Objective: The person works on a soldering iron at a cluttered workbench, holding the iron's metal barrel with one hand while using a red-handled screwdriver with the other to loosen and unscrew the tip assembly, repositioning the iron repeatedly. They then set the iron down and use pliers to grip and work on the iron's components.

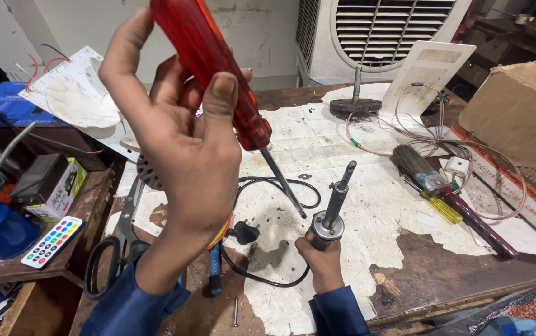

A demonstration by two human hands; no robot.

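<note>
We are working over the worn wooden counter [442,280] covered with torn white paper, a white air cooler [392,31] standing at the far side. Our left hand [181,143] is raising the long screwdriver with a translucent red plastic handle [212,68], fingers closed around the handle, its blade pointing down toward the near middle. Our right hand [323,264] is gripping the small grey metal motor with an upright shaft [333,214], fingers wrapped beneath it. We judge the tip needs lowering squarely onto the motor's top.
</note>
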